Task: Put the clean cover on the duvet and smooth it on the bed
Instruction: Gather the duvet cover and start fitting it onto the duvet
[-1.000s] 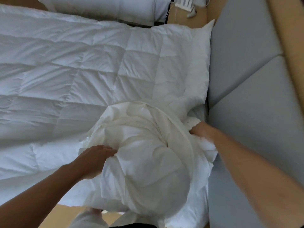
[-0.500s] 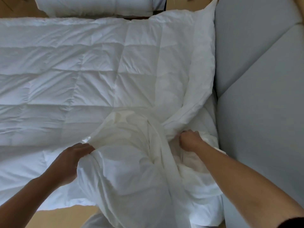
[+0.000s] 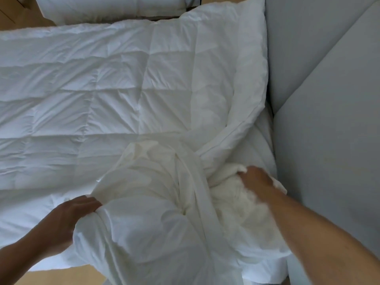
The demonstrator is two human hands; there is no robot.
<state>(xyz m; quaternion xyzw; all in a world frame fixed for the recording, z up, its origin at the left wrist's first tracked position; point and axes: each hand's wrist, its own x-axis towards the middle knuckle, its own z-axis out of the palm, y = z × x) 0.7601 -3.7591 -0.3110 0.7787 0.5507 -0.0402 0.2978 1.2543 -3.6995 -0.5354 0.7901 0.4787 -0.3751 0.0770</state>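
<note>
At the near right corner of a quilted duvet, a person's two hands work a bunched cream cover over the filling. Over the past second the right hand has dropped from the far side of the bundle to its right flank, and the left hand has slid out to the left edge, so a mound that stood tight and round now lies wider across the corner. That suggests the corner is being seated inside the cover, with nearly all the duvet yet to be sleeved and no smoothing begun. The left fingers curl round a rolled fold of the cover; the right fingers, slightly blurred, are sunk into and clamped on crumpled cloth. The cover is thin, smooth and faintly glossy, drawn into ropy pleats with one flat band through its middle. The duvet is whiter, puffy, stitched into squares, its right edge turned over in a thick roll. It spreads flat to the left and far side, beside a grey padded surface on the right, a white pillow beyond, pale wood at near left.
</note>
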